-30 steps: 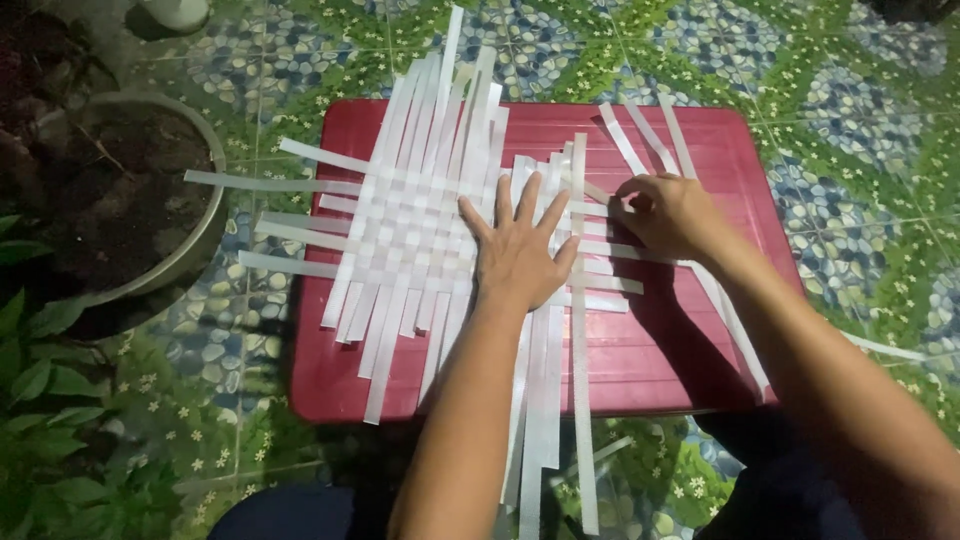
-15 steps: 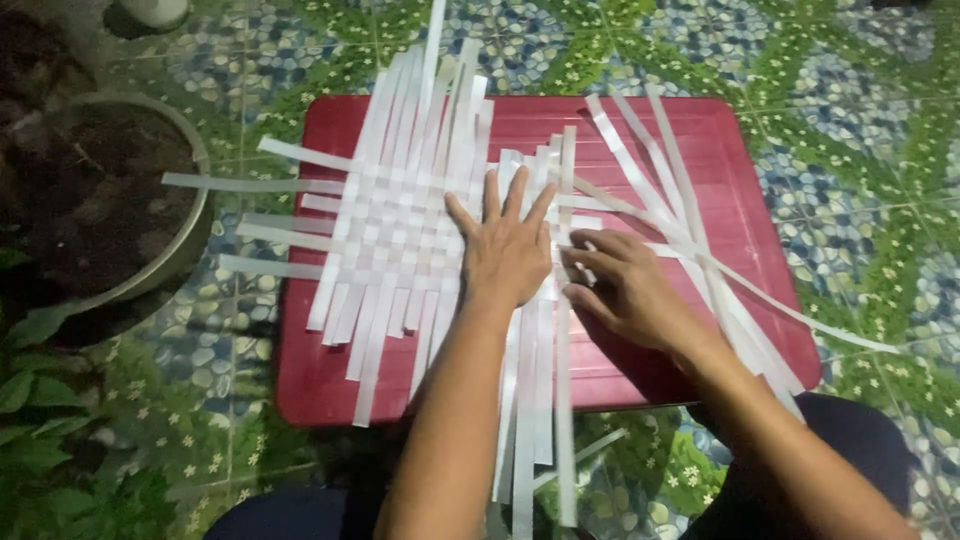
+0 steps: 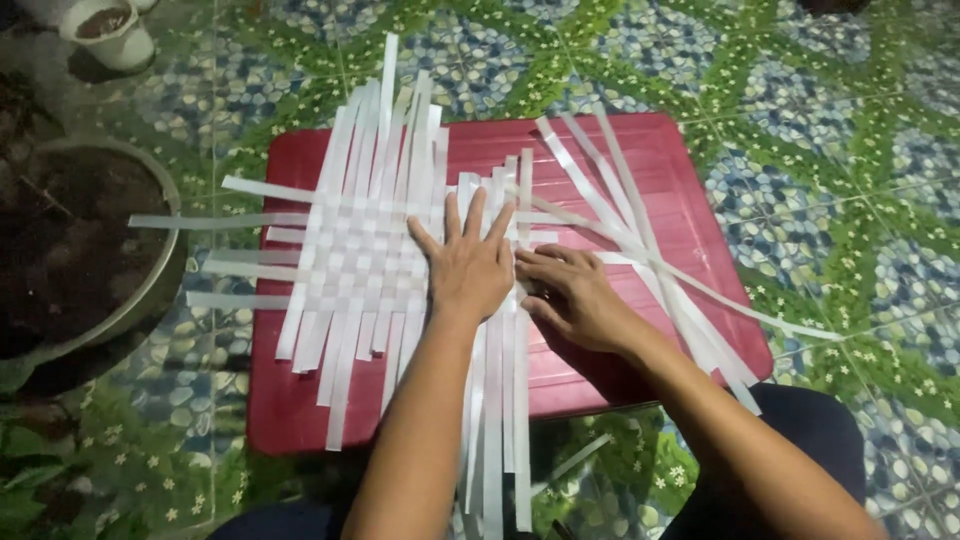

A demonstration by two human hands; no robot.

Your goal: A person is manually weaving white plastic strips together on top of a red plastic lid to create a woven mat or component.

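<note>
A partly woven mat of white strips [image 3: 365, 255] lies on a red flat board [image 3: 600, 160]. My left hand [image 3: 468, 262] rests flat, fingers spread, on the right edge of the weave and on the long vertical strips [image 3: 495, 400] that run toward me. My right hand [image 3: 568, 293] sits just to its right, fingertips pressing on strips at the weave's edge. Several loose white strips [image 3: 640, 235] fan out diagonally across the board's right side.
The board lies on a patterned tile floor [image 3: 820, 150]. A large round pot of dark soil [image 3: 70, 250] stands at the left, a small white pot [image 3: 110, 30] at the top left. Green plants [image 3: 40, 480] fill the lower left. My dark-clothed knee [image 3: 810, 420] is at the lower right.
My right hand has drawn back from the board's right side to just beside my left hand. The left hand has stayed flat on the weave. The loose strips at right have shifted.
</note>
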